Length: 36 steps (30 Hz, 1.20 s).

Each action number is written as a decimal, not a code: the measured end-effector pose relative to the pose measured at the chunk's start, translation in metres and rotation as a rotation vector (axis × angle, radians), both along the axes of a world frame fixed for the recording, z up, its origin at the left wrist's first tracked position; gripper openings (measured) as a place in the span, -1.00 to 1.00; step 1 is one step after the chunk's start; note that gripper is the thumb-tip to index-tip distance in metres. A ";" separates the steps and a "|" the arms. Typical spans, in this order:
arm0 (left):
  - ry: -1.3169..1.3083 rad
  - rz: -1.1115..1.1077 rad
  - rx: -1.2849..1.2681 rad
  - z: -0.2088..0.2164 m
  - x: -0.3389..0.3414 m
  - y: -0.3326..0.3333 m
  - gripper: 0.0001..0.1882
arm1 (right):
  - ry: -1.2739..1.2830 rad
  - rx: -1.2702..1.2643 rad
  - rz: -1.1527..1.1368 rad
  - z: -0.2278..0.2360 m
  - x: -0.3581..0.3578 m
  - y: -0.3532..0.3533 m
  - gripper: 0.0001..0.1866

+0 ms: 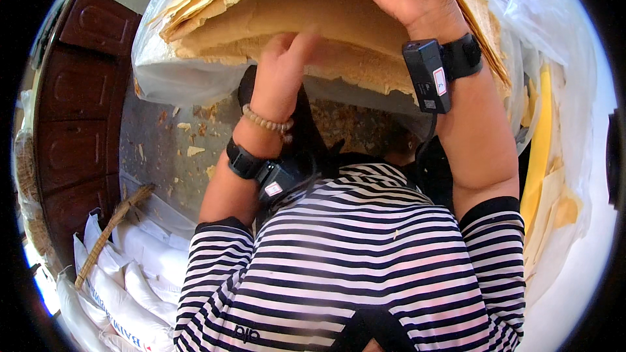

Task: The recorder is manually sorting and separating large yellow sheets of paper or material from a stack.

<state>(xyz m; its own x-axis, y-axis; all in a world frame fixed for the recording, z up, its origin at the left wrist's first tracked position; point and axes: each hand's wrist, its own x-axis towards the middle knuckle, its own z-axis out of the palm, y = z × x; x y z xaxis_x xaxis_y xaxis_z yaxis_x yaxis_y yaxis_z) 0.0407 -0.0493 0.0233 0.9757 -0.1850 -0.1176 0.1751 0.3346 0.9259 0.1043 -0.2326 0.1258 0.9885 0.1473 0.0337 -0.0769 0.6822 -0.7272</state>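
By the tan sheets [358, 23] is the left hand [284, 52] (blurred).

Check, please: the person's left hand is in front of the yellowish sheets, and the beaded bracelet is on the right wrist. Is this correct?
Not the wrist: the head view shows the beaded bracelet on the left wrist. The left hand is indeed in front of the yellowish sheets.
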 end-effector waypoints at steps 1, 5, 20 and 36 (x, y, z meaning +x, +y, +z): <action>-0.056 0.037 0.092 0.009 0.006 -0.004 -0.69 | 0.010 -0.004 -0.001 0.001 0.002 -0.002 -0.63; -0.071 0.166 -0.208 0.016 0.026 -0.018 -0.70 | -0.014 0.028 -0.002 0.006 0.006 -0.004 -0.63; -0.878 0.402 1.460 -0.008 0.016 0.004 -0.33 | 0.026 -0.027 -0.057 0.005 0.001 0.001 -0.60; -0.472 0.117 1.203 0.023 0.022 0.010 -0.31 | 0.078 0.111 -0.082 0.000 0.011 -0.001 -0.69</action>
<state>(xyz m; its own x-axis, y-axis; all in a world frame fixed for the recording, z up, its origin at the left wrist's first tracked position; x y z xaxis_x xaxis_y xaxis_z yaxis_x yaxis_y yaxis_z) 0.0630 -0.0394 0.0458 0.9712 -0.1151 0.2084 -0.2220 -0.7543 0.6179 0.1157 -0.2337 0.1263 0.9973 0.0654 -0.0323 -0.0709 0.7642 -0.6411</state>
